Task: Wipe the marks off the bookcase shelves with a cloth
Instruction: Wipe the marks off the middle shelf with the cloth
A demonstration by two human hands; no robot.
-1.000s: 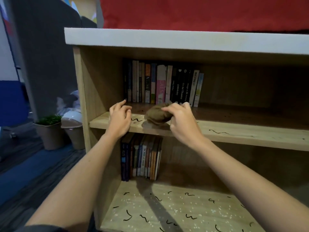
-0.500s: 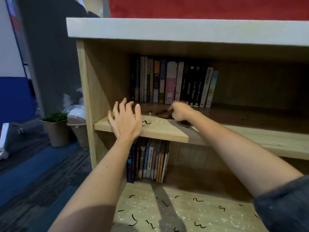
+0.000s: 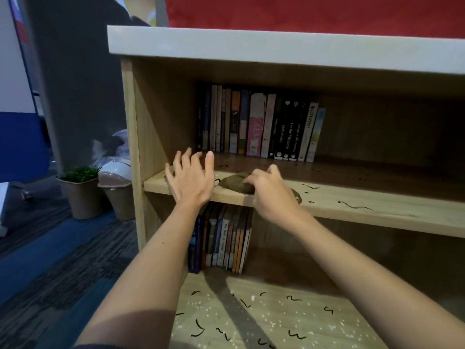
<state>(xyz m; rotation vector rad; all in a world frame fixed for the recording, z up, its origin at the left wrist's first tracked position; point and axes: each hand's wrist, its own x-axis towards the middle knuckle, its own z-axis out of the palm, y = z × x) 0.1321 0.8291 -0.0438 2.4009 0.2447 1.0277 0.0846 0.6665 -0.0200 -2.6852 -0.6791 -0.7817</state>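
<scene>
Left hand (image 3: pixel 191 181), fingers spread, holds nothing, hovering at the middle shelf (image 3: pixel 352 205) edge. Just right of it, one brown cloth (image 3: pixel 235 183) lies on that shelf, right hand (image 3: pixel 270 193) clamped on it. Right of that grip, black marks (image 3: pixel 354 205); two rows of books, behind (image 3: pixel 259 127) and below (image 3: pixel 222 238).

You have two hands in view: the left hand (image 3: pixel 191 177) spread over the near edge of the middle shelf (image 3: pixel 377 210), the right hand (image 3: pixel 270 191) gripping one brown cloth (image 3: pixel 235 183) just to its right. You can count two wooden shelves with black squiggle marks, the middle one and the bottom shelf (image 3: pixel 289 318) nearer you. Two rows of books stand on them: the upper row (image 3: pixel 259 124) at the far back, the lower row (image 3: pixel 222 238) beneath. Two pots (image 3: pixel 81 197) sit on the floor at left.
</scene>
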